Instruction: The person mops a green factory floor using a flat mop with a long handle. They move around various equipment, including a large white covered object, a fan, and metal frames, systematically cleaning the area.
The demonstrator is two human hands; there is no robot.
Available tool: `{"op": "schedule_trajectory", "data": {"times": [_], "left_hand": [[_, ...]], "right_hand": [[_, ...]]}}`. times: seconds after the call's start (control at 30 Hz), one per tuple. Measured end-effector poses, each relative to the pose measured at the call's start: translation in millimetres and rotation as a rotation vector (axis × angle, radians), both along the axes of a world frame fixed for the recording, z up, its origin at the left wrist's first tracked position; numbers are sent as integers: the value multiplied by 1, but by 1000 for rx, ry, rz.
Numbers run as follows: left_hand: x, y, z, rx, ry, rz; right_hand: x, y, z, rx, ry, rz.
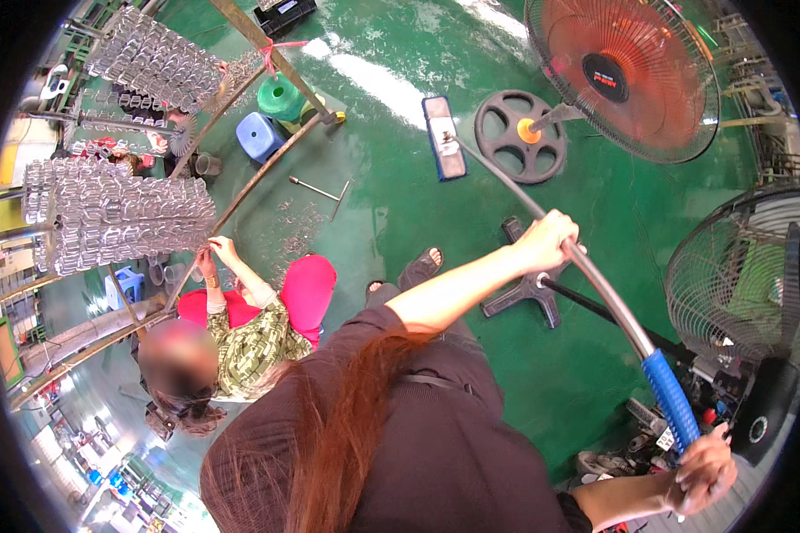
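Both my hands are closed on a flat mop (612, 302), which slants from the upper middle down to the lower right. My left hand (547, 242) wraps the bare metal pole around its middle. At the near end, my right hand (707, 471) is curled round the top of the blue grip (671, 400); some of its fingers are hidden. The mop head (444, 138), a rectangular plate with a blue edge, rests on the green floor next to the round black fan base (529, 131).
A fan with orange blades (649, 80) and a black fan (738, 284) on a cross-shaped base (542, 282) stand at right. At left, another person (258, 346) sits by racks of metal parts (120, 213). A T-shaped tool (316, 188), scraps (298, 226) and a blue stool (260, 136) are on the floor.
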State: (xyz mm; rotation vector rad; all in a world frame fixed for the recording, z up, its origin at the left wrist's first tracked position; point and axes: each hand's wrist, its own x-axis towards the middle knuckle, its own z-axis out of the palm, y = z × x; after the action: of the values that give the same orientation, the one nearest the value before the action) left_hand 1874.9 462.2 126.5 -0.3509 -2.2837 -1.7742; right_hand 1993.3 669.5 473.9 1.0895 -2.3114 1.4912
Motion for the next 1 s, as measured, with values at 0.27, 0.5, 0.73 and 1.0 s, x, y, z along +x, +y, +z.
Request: {"op": "schedule_trajectory", "data": {"times": [0.27, 0.5, 0.73, 1.0], "left_hand": [[96, -25, 0, -236, -139, -7], [255, -30, 27, -295, -245, -146], [330, -29, -11, -370, -316, -159], [396, 81, -27, -379, -205, -225]], "right_hand": [[87, 5, -18, -224, -13, -2], [195, 54, -7, -358, -187, 6], [270, 85, -48, -453, -192, -229], [419, 187, -12, -378, -188, -199]]}}
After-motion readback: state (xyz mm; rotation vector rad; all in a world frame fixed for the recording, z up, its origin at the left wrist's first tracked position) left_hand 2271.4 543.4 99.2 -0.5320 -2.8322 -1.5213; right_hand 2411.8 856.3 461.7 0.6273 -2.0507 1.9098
